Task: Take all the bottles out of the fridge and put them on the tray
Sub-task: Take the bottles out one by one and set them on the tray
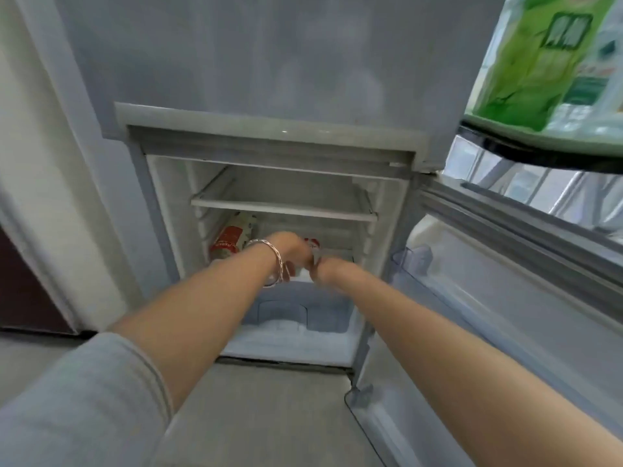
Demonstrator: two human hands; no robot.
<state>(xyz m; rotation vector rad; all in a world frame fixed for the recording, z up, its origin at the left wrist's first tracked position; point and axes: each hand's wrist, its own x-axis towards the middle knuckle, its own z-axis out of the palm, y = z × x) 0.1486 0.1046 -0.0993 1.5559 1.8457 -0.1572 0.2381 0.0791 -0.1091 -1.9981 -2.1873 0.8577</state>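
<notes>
- Bottles: two seen, both inside the fridge (pixel 111 153), under the one shelf (pixel 283 207).
- One bottle with a red label (pixel 232 242), leaning at the left back.
- One bottle with a red cap (pixel 312 245), partly hidden between the two hands.
- Left hand (pixel 291 249) with one silver bracelet (pixel 273 261), touching the red-capped bottle; finger state: cannot tell.
- Right hand (pixel 325 269) just beside it; fingers blurry, cannot tell.
- One door (pixel 488 298) open on the right.
- One green pack (pixel 539 55) up top.
</notes>
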